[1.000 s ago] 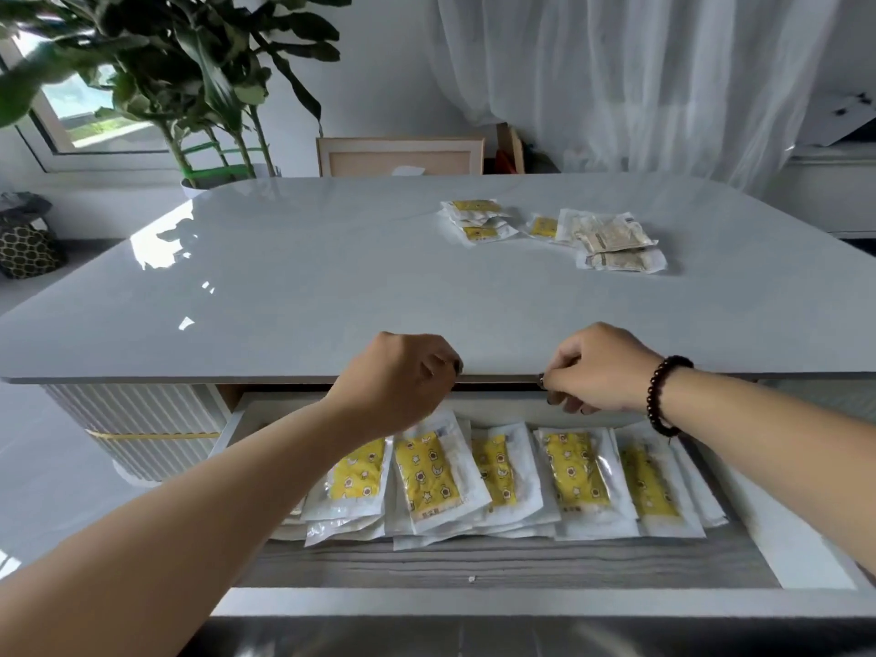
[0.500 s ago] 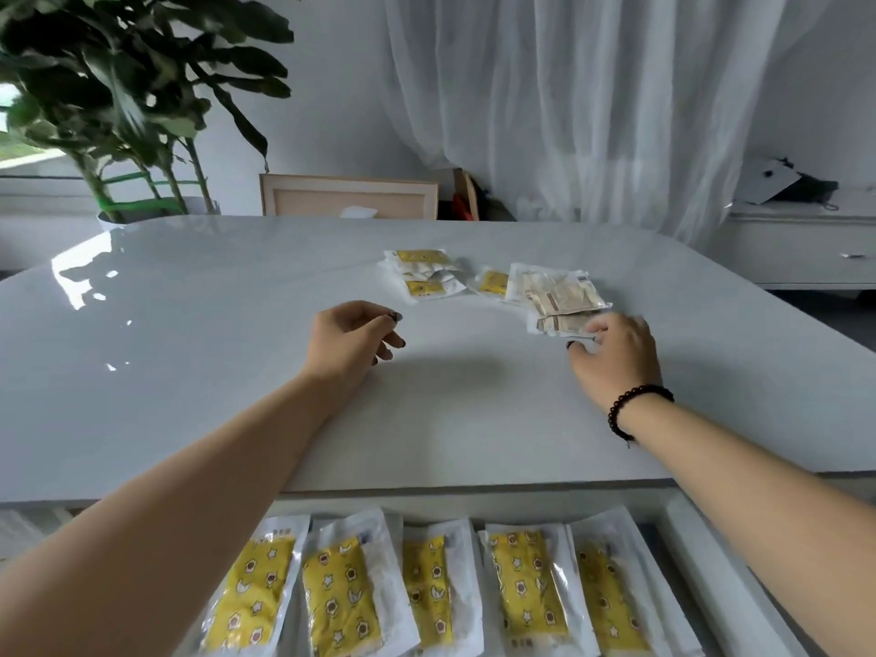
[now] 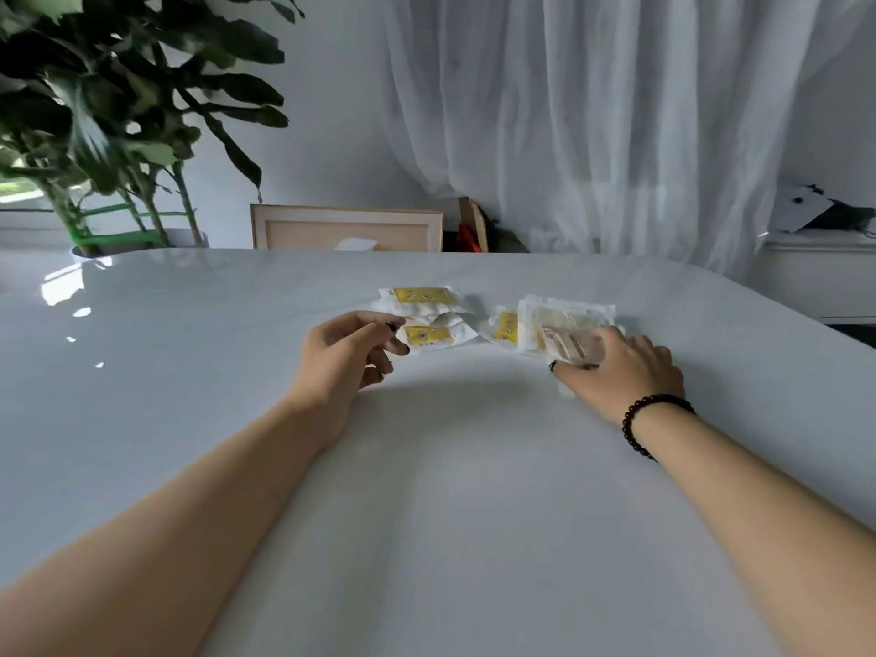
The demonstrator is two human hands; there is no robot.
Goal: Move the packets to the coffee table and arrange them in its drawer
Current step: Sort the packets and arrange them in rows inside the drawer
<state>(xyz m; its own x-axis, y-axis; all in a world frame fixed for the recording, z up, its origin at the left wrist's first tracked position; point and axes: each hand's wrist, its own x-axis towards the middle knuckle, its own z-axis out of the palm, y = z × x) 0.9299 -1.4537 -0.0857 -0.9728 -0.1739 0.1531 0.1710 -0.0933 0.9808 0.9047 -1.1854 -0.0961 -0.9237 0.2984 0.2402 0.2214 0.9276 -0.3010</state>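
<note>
On the far middle of the white coffee table [image 3: 450, 490] lie white packets with yellow prints, stacked in a small pile [image 3: 426, 315], and a single yellow one [image 3: 505, 327] beside it. To their right sits a pile of clear packets with beige contents [image 3: 564, 320]. My right hand [image 3: 625, 367] lies on the near end of that beige pile, fingers over it and thumb at its near edge, pinching it. My left hand [image 3: 346, 358] hovers with loosely curled fingers just left of the yellow pile and holds nothing. The drawer is out of view.
A large potted plant [image 3: 118, 111] stands behind the table's far left corner. A wooden frame [image 3: 346, 227] leans behind the far edge, a white curtain [image 3: 592, 111] hangs beyond, and a low white cabinet [image 3: 820, 272] stands at the right.
Both hands left the drawer's front edge and reached across the tabletop to the packets. The view tilted up, so the drawer with its row of yellow packets dropped out of sight.
</note>
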